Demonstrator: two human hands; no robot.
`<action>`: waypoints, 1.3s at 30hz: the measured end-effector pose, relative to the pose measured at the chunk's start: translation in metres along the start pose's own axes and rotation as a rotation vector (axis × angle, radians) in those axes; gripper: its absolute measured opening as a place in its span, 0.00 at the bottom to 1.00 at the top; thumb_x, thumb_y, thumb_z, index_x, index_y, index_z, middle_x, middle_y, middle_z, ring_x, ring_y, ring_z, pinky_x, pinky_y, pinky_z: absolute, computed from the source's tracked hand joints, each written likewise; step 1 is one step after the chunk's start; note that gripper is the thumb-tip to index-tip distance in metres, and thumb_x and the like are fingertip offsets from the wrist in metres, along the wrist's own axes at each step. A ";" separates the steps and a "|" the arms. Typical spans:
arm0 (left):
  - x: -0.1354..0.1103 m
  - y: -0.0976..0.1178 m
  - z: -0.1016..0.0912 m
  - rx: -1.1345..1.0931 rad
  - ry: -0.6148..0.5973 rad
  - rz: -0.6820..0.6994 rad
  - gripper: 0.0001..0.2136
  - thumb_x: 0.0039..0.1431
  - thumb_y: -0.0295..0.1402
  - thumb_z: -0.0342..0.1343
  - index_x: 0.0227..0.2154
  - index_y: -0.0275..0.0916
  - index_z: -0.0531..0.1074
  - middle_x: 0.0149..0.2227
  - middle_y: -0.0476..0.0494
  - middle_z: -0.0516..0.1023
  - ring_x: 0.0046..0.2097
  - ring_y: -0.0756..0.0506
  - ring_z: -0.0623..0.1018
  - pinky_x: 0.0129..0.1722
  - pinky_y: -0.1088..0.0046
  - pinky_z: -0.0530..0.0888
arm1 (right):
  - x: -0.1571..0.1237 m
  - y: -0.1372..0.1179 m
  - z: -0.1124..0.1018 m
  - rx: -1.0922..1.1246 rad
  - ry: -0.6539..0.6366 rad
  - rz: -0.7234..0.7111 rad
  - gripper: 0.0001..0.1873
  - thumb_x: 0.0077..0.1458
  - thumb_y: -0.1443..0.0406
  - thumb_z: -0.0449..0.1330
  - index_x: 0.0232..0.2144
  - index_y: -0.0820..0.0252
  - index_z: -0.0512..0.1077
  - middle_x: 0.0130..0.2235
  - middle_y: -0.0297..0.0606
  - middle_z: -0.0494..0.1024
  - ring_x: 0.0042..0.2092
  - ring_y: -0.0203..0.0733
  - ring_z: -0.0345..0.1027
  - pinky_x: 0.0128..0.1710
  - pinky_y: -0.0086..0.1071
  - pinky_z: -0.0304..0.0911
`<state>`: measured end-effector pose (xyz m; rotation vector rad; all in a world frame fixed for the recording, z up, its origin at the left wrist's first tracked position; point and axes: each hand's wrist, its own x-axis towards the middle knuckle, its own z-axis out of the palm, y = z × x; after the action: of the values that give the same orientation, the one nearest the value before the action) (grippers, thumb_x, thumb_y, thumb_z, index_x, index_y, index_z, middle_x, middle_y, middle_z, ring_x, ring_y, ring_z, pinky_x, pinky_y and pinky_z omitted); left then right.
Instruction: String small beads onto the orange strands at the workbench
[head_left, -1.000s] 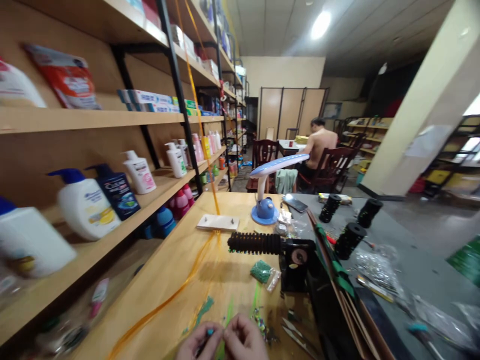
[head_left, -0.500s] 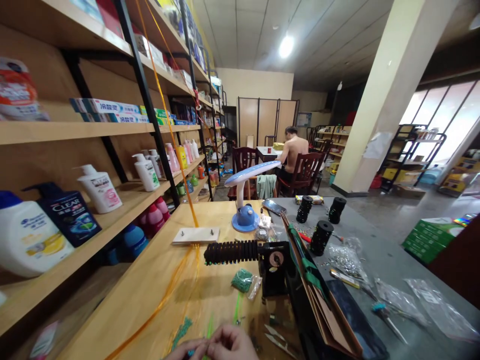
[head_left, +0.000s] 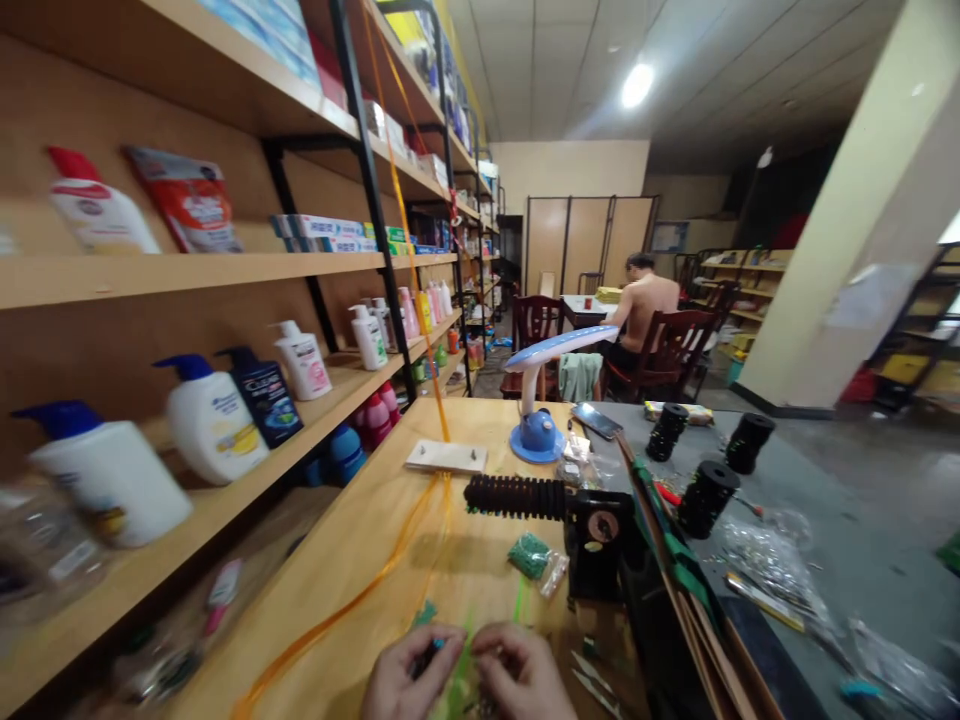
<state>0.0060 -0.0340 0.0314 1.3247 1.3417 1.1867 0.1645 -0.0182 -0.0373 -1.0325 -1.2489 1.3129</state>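
Observation:
At the bottom of the head view, my left hand (head_left: 418,668) is closed in a pinch; a small teal-blue bit (head_left: 438,645) shows between its fingers. My right hand (head_left: 525,672) is close beside it, fingertips pressed together, and what they hold is hidden. Blurred bright green strands (head_left: 463,668) run between the two hands. Just beyond the left fingers lies a teal-green strip (head_left: 424,612). A small bag of green beads (head_left: 529,555) rests on the wooden table past the right hand. Scissors (head_left: 595,683) lie to its right, partly cut off.
A black ridged roller on a stand (head_left: 517,497) rises ahead. Orange cords (head_left: 360,598) pass under a white block (head_left: 445,456). A blue lamp (head_left: 537,436) stands behind. Black spools (head_left: 706,498) and plastic bags are at right, shelves of bottles at left. A person sits farther back.
The view has swung left, so the scene sits farther right. My hands, earlier touching at the bottom edge, are now higher in view and slightly apart.

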 end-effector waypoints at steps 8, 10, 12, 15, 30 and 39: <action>0.003 0.009 0.003 -0.038 -0.085 0.054 0.17 0.52 0.47 0.62 0.27 0.36 0.81 0.25 0.44 0.80 0.30 0.44 0.76 0.32 0.73 0.71 | -0.002 -0.031 0.014 0.199 -0.127 0.161 0.30 0.42 0.40 0.65 0.32 0.60 0.70 0.21 0.29 0.73 0.17 0.30 0.62 0.15 0.22 0.55; 0.004 0.003 0.003 -0.039 -0.076 0.047 0.15 0.53 0.45 0.61 0.28 0.36 0.80 0.25 0.44 0.79 0.31 0.44 0.75 0.32 0.73 0.71 | -0.001 -0.030 0.016 0.172 -0.072 0.165 0.31 0.40 0.38 0.65 0.26 0.59 0.67 0.16 0.23 0.66 0.14 0.26 0.54 0.14 0.21 0.50; 0.005 -0.005 0.002 -0.077 -0.059 0.005 0.13 0.53 0.42 0.61 0.29 0.36 0.80 0.26 0.45 0.78 0.29 0.46 0.74 0.30 0.74 0.70 | 0.000 -0.029 0.015 0.185 -0.046 0.164 0.31 0.39 0.39 0.66 0.24 0.58 0.65 0.14 0.21 0.63 0.14 0.25 0.50 0.13 0.20 0.46; 0.004 -0.017 0.001 -0.147 -0.071 -0.100 0.11 0.51 0.39 0.61 0.33 0.37 0.79 0.19 0.53 0.70 0.20 0.51 0.65 0.21 0.77 0.63 | 0.001 -0.027 0.010 0.274 -0.036 0.181 0.28 0.42 0.41 0.66 0.25 0.57 0.63 0.13 0.20 0.64 0.13 0.24 0.47 0.12 0.20 0.41; 0.010 -0.014 0.003 -0.031 -0.241 -0.057 0.17 0.54 0.45 0.59 0.37 0.36 0.80 0.22 0.50 0.73 0.24 0.49 0.68 0.25 0.74 0.66 | -0.001 -0.036 0.009 0.498 -0.049 0.216 0.24 0.44 0.48 0.70 0.25 0.59 0.65 0.13 0.19 0.62 0.12 0.23 0.44 0.11 0.19 0.38; 0.019 0.011 0.001 0.179 -0.473 0.005 0.10 0.56 0.35 0.55 0.24 0.35 0.75 0.22 0.52 0.68 0.27 0.49 0.66 0.28 0.74 0.62 | 0.000 -0.039 0.006 0.481 -0.065 0.184 0.23 0.45 0.49 0.69 0.25 0.58 0.65 0.13 0.19 0.62 0.13 0.23 0.44 0.12 0.19 0.39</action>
<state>0.0077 -0.0154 0.0424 1.6142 1.1129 0.7025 0.1629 -0.0203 0.0021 -0.7735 -0.8328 1.6962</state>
